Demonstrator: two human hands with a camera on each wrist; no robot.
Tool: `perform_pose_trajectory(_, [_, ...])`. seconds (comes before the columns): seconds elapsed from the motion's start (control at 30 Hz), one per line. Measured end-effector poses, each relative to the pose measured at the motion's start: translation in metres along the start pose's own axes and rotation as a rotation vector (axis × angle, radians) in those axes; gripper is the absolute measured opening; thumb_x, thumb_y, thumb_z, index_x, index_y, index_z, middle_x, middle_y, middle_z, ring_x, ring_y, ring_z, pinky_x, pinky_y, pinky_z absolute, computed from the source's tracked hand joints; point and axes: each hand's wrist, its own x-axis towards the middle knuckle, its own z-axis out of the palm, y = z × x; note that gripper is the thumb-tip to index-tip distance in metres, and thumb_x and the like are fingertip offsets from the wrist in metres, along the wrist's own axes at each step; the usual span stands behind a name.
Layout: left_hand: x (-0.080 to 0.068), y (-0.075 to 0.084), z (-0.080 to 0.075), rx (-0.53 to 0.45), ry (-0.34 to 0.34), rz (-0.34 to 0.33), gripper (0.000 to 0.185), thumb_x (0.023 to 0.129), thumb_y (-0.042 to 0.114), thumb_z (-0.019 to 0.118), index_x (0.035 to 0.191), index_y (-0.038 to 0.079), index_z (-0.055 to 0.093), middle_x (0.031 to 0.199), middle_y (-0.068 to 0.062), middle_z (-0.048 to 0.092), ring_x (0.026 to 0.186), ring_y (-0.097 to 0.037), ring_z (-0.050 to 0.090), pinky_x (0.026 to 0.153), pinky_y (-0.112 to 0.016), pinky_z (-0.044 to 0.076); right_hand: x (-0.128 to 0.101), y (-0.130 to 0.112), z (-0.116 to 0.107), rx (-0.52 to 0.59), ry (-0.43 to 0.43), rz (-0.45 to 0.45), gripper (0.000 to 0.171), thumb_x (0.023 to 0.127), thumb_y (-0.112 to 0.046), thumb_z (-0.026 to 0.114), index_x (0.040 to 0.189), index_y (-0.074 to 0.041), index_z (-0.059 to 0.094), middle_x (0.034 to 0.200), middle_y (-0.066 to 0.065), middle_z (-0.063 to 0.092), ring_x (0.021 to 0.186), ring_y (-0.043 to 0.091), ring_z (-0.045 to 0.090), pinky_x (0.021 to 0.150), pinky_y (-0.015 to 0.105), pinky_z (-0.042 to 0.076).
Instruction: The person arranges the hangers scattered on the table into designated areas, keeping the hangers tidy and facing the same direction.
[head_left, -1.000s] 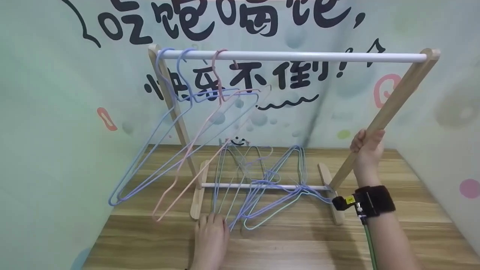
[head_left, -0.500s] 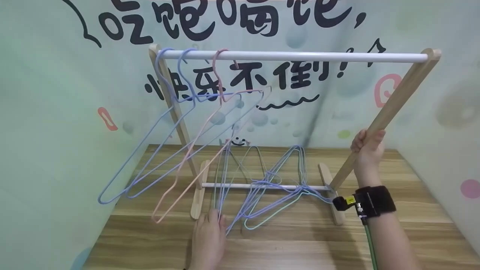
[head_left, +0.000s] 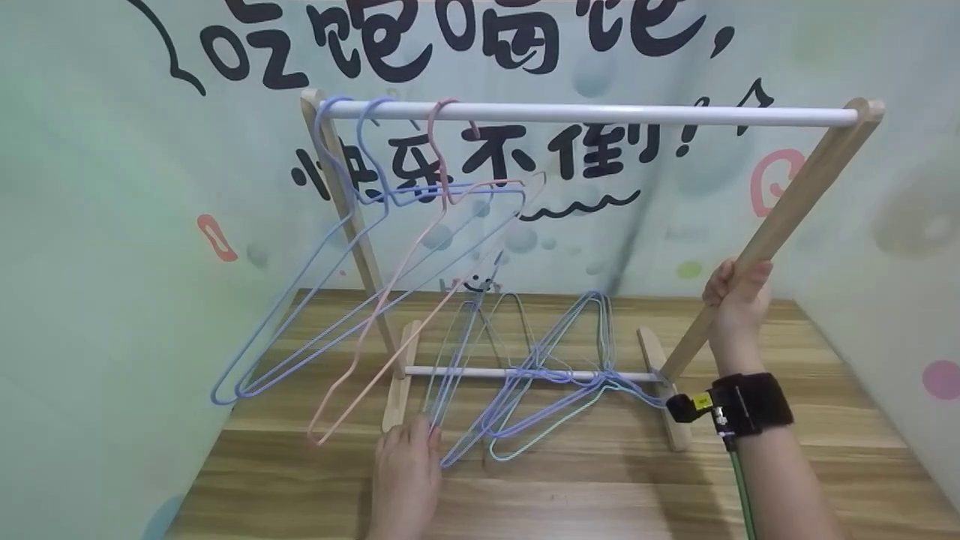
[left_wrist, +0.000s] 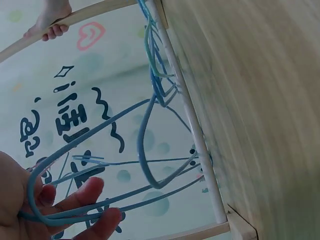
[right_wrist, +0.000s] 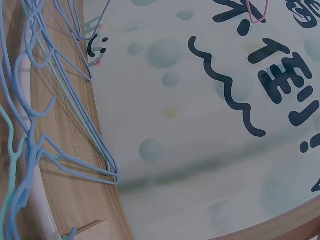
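Note:
A clothes rack with wooden posts and a white top rail [head_left: 637,114] stands on the table. My right hand [head_left: 739,319] grips its right post [head_left: 799,199] partway up. At the front left, my left hand [head_left: 407,469] holds the near end of a blue wire hanger [left_wrist: 85,134], fingers curled about the wires in the left wrist view. That hanger's far end tilts up behind the rack's lower bar [head_left: 457,371]. Two blue hangers [head_left: 388,193] and a pink hanger [head_left: 444,180] hang at the rail's left end. The right wrist view does not include the right hand.
A tangle of blue and green hangers [head_left: 604,379] lies across the lower bar, right of my left hand. Wooden feet [head_left: 664,382] carry the rack on the wood-grain table [head_left: 570,495]. A printed wall [head_left: 697,247] rises close behind.
My left hand has shifted slightly left and toward me, and the far end of its blue hanger has risen and moved right. The hanging blue hangers sway. My right hand keeps its place.

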Motion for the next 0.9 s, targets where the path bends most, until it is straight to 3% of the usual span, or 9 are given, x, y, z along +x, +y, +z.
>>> perform_pose_trajectory(0.13, [0.001, 0.002, -0.005, -0.005, -0.011, 0.028, 0.016, 0.092, 0.019, 0.050, 0.082, 0.007, 0.048, 0.070, -0.003, 0.058, 0.077, -0.025, 0.058, 0.080, -0.047, 0.044, 0.000, -0.001, 0.000, 0.006, -0.014, 0.019, 0.059, 0.072, -0.068, 0.045, 0.068, -0.009, 0.043, 0.055, -0.001, 0.033, 0.047, 0.009, 0.028, 0.045, 0.018, 0.026])
perform_pose_trajectory(0.23, [0.002, 0.005, -0.010, -0.014, -0.004, 0.042, 0.025, 0.095, 0.026, 0.042, 0.082, 0.007, 0.050, 0.083, -0.009, 0.066, 0.089, -0.033, 0.059, 0.081, -0.053, 0.042, 0.000, -0.002, -0.001, 0.028, -0.024, 0.020, 0.060, 0.071, -0.068, 0.046, 0.069, -0.008, 0.043, 0.055, -0.001, 0.032, 0.048, 0.010, 0.026, 0.045, 0.018, 0.025])
perform_pose_trajectory(0.3, [0.003, 0.007, -0.013, -0.027, 0.021, 0.057, 0.029, 0.096, 0.029, 0.039, 0.083, 0.006, 0.052, 0.084, -0.009, 0.067, 0.088, -0.032, 0.060, 0.080, -0.051, 0.044, 0.000, -0.002, -0.001, 0.033, -0.021, 0.016, 0.060, 0.071, -0.067, 0.046, 0.069, -0.008, 0.044, 0.055, -0.001, 0.032, 0.048, 0.010, 0.026, 0.045, 0.018, 0.025])
perform_pose_trajectory(0.43, [0.004, 0.011, -0.023, -0.045, 0.070, 0.092, 0.026, 0.096, 0.028, 0.041, 0.085, 0.007, 0.053, 0.070, 0.000, 0.062, 0.066, -0.015, 0.059, 0.067, -0.032, 0.049, -0.001, -0.001, -0.001, 0.019, -0.009, 0.007, 0.060, 0.072, -0.067, 0.045, 0.068, -0.008, 0.044, 0.054, -0.001, 0.032, 0.048, 0.010, 0.027, 0.045, 0.018, 0.025])
perform_pose_trajectory(0.57, [0.004, 0.014, -0.030, -0.065, 0.137, 0.157, 0.023, 0.095, 0.024, 0.043, 0.087, 0.006, 0.054, 0.063, 0.004, 0.055, 0.047, -0.003, 0.042, 0.047, -0.016, 0.041, -0.001, -0.001, -0.001, 0.019, -0.011, 0.007, 0.061, 0.070, -0.068, 0.047, 0.068, -0.008, 0.044, 0.054, -0.001, 0.032, 0.048, 0.010, 0.026, 0.045, 0.019, 0.025])
perform_pose_trajectory(0.77, [0.009, 0.019, -0.034, -0.147, 0.289, 0.323, 0.032, 0.097, 0.023, 0.038, 0.086, 0.001, 0.058, 0.064, -0.002, 0.060, 0.049, -0.010, 0.054, 0.047, -0.016, 0.045, -0.001, 0.000, -0.001, 0.009, -0.004, 0.012, 0.059, 0.072, -0.068, 0.044, 0.068, -0.009, 0.044, 0.054, -0.001, 0.032, 0.048, 0.010, 0.027, 0.046, 0.019, 0.025])
perform_pose_trajectory(0.9, [0.014, 0.024, -0.040, -0.170, 0.422, 0.389, 0.032, 0.096, 0.022, 0.041, 0.081, 0.001, 0.060, 0.053, 0.002, 0.053, 0.039, -0.006, 0.045, 0.040, -0.011, 0.038, -0.001, 0.000, 0.000, 0.020, -0.009, 0.016, 0.060, 0.071, -0.068, 0.045, 0.067, -0.009, 0.044, 0.054, -0.001, 0.031, 0.048, 0.011, 0.026, 0.046, 0.019, 0.025])
